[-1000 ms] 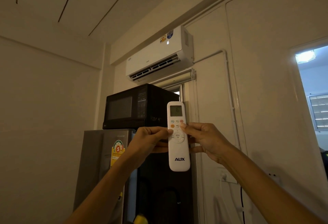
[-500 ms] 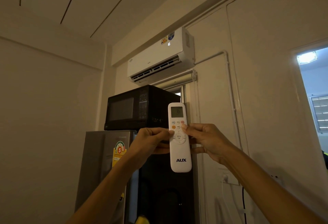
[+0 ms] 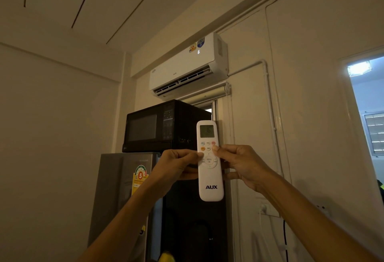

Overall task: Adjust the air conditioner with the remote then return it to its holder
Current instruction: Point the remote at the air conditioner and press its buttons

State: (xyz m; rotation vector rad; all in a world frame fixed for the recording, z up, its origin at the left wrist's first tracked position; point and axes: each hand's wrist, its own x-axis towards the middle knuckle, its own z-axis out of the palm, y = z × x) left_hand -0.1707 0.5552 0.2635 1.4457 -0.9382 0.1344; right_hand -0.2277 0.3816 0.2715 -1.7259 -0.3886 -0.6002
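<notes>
A white AUX remote (image 3: 210, 180) is held upright in front of me, its small screen at the top. My left hand (image 3: 176, 164) grips its left side with the thumb on the buttons. My right hand (image 3: 241, 163) grips the right side, thumb on a button just below the red one. High on the wall above hangs the white air conditioner (image 3: 187, 68), its flap open and a lit digit on its front. No remote holder is in view.
A black microwave (image 3: 158, 126) sits on a grey fridge (image 3: 122, 195) at the left, just behind the hands. A wall socket with a plugged cable (image 3: 265, 207) is at the lower right. A bright doorway (image 3: 367, 116) opens at the far right.
The hands and remote keep the same grip and pose. The view has shifted slightly, so everything sits a little lower in the frame.
</notes>
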